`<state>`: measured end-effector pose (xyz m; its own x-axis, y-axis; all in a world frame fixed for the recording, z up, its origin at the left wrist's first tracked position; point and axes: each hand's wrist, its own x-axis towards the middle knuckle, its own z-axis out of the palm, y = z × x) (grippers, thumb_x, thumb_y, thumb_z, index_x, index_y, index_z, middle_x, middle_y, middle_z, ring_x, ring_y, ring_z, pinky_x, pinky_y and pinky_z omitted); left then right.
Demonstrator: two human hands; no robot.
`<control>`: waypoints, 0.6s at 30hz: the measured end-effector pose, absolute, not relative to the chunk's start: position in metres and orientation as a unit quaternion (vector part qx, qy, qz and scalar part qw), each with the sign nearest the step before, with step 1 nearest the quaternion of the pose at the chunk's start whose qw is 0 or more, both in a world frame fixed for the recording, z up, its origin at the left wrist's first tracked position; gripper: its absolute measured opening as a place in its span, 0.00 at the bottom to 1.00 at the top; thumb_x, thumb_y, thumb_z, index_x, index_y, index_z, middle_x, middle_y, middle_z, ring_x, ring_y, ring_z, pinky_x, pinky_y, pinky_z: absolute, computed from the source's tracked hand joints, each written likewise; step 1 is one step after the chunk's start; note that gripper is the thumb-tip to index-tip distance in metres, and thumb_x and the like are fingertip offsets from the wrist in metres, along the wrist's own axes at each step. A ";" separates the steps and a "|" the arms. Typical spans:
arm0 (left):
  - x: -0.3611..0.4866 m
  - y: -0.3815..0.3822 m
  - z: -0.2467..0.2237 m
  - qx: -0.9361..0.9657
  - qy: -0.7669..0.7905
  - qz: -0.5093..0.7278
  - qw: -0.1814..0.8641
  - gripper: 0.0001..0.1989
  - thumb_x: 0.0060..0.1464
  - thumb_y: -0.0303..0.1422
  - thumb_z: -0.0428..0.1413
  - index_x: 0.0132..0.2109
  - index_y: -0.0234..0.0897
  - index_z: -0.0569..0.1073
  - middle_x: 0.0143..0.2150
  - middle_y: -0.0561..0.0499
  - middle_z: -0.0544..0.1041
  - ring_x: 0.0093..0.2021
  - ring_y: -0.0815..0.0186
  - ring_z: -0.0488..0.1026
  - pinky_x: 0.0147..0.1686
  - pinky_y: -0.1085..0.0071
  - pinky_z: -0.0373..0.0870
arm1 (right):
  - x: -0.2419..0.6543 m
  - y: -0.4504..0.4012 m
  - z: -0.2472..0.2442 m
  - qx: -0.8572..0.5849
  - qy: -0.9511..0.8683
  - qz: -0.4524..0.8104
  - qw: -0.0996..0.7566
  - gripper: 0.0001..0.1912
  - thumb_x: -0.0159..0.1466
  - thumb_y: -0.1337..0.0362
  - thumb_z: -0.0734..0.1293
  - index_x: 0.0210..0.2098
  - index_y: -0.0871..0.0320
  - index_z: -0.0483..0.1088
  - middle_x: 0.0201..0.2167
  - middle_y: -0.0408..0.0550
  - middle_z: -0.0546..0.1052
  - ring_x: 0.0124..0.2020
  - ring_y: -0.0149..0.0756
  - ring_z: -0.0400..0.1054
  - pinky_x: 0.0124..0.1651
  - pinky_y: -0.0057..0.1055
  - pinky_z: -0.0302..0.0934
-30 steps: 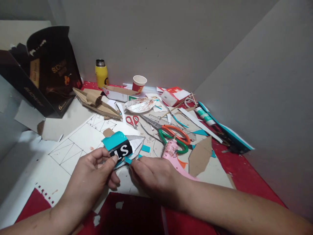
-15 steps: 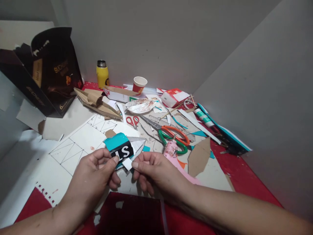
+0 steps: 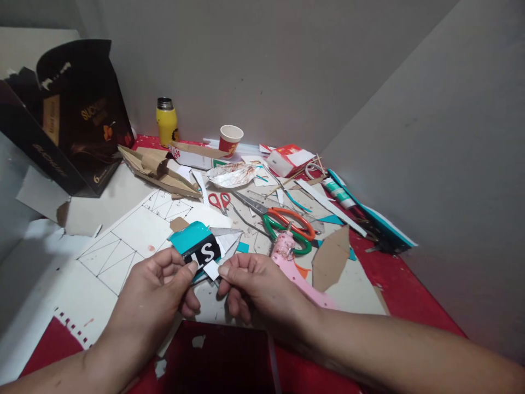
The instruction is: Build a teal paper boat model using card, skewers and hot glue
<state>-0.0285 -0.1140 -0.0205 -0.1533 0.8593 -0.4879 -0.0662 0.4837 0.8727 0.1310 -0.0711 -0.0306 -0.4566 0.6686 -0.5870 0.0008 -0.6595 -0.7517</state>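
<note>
1. Left hand (image 3: pixel 158 287) was closed on a folded card piece (image 3: pixel 196 247), teal on top with a black band carrying a white letter S; thumb pressed on the band's near edge, fingers curled beneath
2. Right hand (image 3: pixel 254 284) pinched a small white paper scrap (image 3: pixel 211 270) between thumb and forefinger; the scrap touched the near right corner of the card piece
3. Card piece was held just above the tabletop (image 3: pixel 394 284), over the near edge of a white sheet with ruled pencil lines (image 3: pixel 135 241) lying left of and behind it
4. Pink glue gun (image 3: pixel 293 262) lay just right of the card piece, its body running under the right wrist
6. Large scissors with orange and green handles (image 3: pixel 287 221) lay behind and right of the card piece; small red-handled scissors (image 3: pixel 219 200) lay straight behind it
7. Brown cardboard offcut (image 3: pixel 330 257) lay well right of the card piece, beyond the glue gun
8. Far behind the card piece, by the wall: yellow bottle (image 3: pixel 166 121) and red-and-white paper cup (image 3: pixel 229 138)
9. Dark printed box (image 3: pixel 69 120) stood well behind and left of the card piece
10. Paper and card scraps covered the tabletop around the card piece; red surface showed at the near edge
</note>
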 end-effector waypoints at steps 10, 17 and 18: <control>-0.029 -0.116 -0.021 0.316 0.632 0.407 0.579 0.14 0.50 0.42 0.59 0.28 0.38 0.65 0.15 0.54 0.74 0.15 0.72 0.66 0.18 0.78 0.63 | 0.129 -0.071 -0.029 -0.495 -0.358 0.764 0.208 0.13 0.57 0.59 0.68 0.23 0.60 0.65 0.11 0.38 0.70 0.07 0.21 0.57 0.11 0.18 0.45; -0.026 -0.115 -0.019 0.306 0.633 0.415 0.578 0.14 0.45 0.38 0.63 0.36 0.35 0.70 0.15 0.57 0.72 0.15 0.72 0.65 0.17 0.78 0.63 | 0.131 -0.073 -0.035 -0.488 -0.368 0.761 0.217 0.16 0.54 0.54 0.70 0.23 0.60 0.64 0.12 0.38 0.71 0.08 0.21 0.57 0.10 0.18 0.45; -0.025 -0.114 -0.019 0.305 0.631 0.420 0.576 0.15 0.45 0.37 0.63 0.38 0.35 0.71 0.16 0.57 0.72 0.15 0.72 0.65 0.17 0.78 0.63 | 0.131 -0.073 -0.034 -0.488 -0.368 0.762 0.216 0.16 0.54 0.54 0.70 0.23 0.60 0.64 0.12 0.38 0.71 0.08 0.21 0.57 0.10 0.18 0.46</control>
<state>-0.0249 -0.1143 -0.0187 -0.1498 0.8695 -0.4706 -0.0995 0.4603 0.8822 0.1307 -0.0733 -0.0342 -0.4315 0.6871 -0.5846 0.0299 -0.6367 -0.7705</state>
